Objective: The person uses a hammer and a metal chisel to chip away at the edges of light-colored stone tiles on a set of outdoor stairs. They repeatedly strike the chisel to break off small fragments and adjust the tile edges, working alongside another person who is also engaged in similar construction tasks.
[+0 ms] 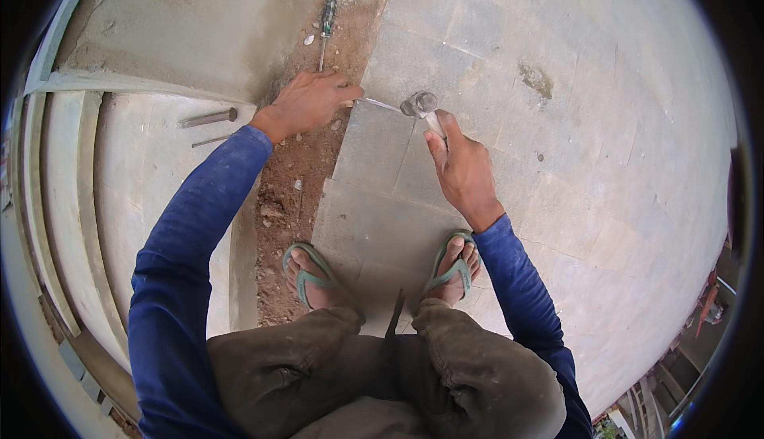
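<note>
Along the edge of the grey paving (446, 65), my left hand (306, 101) pinches a thin, pale metal rod (380, 104) that lies low across the tiles, pointing right. My right hand (461, 170) grips a hammer (419, 105) by its light handle, with the rounded metal head just beyond the rod's right end. Above my left hand, a screwdriver (328, 19) with a green handle lies on the strip of bare dirt (286, 200). A thick metal bar (205, 119) and a thinner rod (208, 140) rest on the concrete to the left.
My sandalled feet (314, 280) are planted beside the dirt strip, below my hands. Concrete ledges (83, 200) run down the left side, with a plastered slab (183, 17) above them. Assorted red and grey objects (708, 304) sit beyond the paving at the far right rim.
</note>
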Demonstrator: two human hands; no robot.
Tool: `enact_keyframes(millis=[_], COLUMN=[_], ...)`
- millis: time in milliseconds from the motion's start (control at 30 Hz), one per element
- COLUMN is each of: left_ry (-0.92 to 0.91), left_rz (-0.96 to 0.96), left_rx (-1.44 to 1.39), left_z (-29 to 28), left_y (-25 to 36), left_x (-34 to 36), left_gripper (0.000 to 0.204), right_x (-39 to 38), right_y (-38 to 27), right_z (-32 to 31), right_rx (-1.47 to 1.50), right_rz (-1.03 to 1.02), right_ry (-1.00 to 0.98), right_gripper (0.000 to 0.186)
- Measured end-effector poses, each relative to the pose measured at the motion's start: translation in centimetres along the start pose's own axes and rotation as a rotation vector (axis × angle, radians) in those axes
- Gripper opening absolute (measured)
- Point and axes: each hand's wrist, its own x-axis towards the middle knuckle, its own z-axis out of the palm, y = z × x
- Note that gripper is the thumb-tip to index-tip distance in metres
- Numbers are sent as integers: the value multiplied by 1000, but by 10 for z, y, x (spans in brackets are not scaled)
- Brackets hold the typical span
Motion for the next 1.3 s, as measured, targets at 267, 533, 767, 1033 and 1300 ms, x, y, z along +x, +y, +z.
enact_keyframes(millis=[267, 533, 767, 1033, 1300], left_ry=[-38, 17, 42, -146, 248], left_rz=[-22, 14, 4, -86, -566], left_rx=[22, 9, 7, 133, -250], left_z=[-4, 3, 6, -51, -32], left_y=[4, -1, -3, 50, 33], left_x=[5, -2, -6, 8, -45], left_gripper=[27, 29, 26, 26, 27], right_x=[-4, -1, -14, -18, -56], right_y=[11, 2, -4, -6, 53], right_z=[11, 10, 13, -11, -30], right_rx=[-67, -80, 65, 183, 120], right_rz=[-113, -99, -143, 109, 360], right_ry=[78, 24, 146, 197, 335], right_gripper=[39, 35, 35, 38, 35])
